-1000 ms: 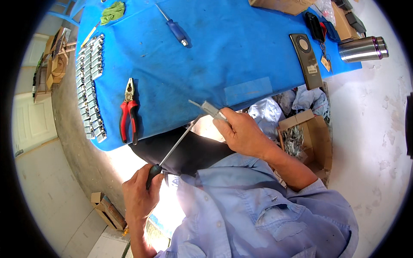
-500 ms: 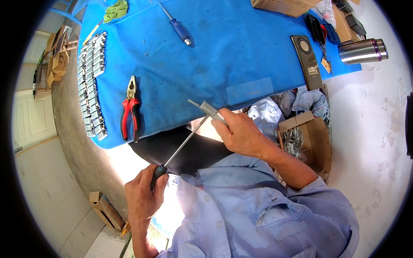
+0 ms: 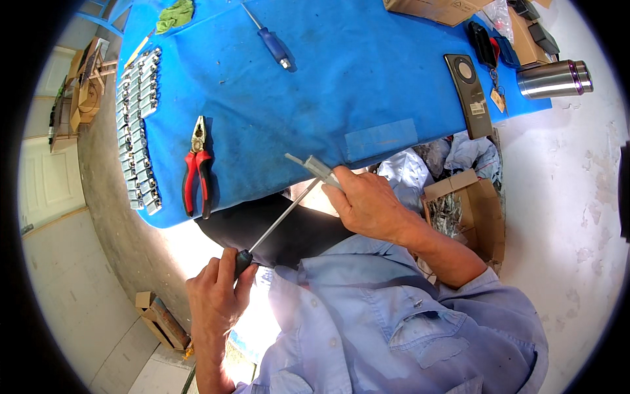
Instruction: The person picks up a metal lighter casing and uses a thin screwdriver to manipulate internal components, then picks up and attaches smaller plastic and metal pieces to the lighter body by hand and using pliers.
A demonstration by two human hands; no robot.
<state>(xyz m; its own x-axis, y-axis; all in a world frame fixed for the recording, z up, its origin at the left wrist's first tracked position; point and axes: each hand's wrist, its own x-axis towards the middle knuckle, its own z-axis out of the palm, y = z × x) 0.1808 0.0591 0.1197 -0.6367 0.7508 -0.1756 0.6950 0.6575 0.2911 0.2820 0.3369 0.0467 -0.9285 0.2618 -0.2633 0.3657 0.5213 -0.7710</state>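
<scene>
My left hand [image 3: 220, 289] is closed round the dark handle of a long screwdriver [image 3: 279, 220]. Its shaft slants up and to the right, and the tip meets a small grey metal part [image 3: 320, 169]. That part, with a thin prong sticking out at its far left end, is pinched in my right hand [image 3: 367, 203] just off the table's near edge. The fingers hide some of the part, and I cannot tell exactly where the tip sits in it. Pliers with red and black handles [image 3: 198, 167] lie on the blue-covered table [image 3: 275, 118], left of both hands.
Rows of small metal pieces [image 3: 139, 131] line the table's left edge. A blue screwdriver [image 3: 273, 47] and a green cloth [image 3: 175, 16] lie farther back. At right are a phone [image 3: 468, 95], keys [image 3: 493, 79] and a steel flask [image 3: 554, 79]. An open cardboard box [image 3: 482, 220] stands below.
My left hand and the screwdriver handle have shifted slightly to the left. The right hand and the metal part stay almost where they were.
</scene>
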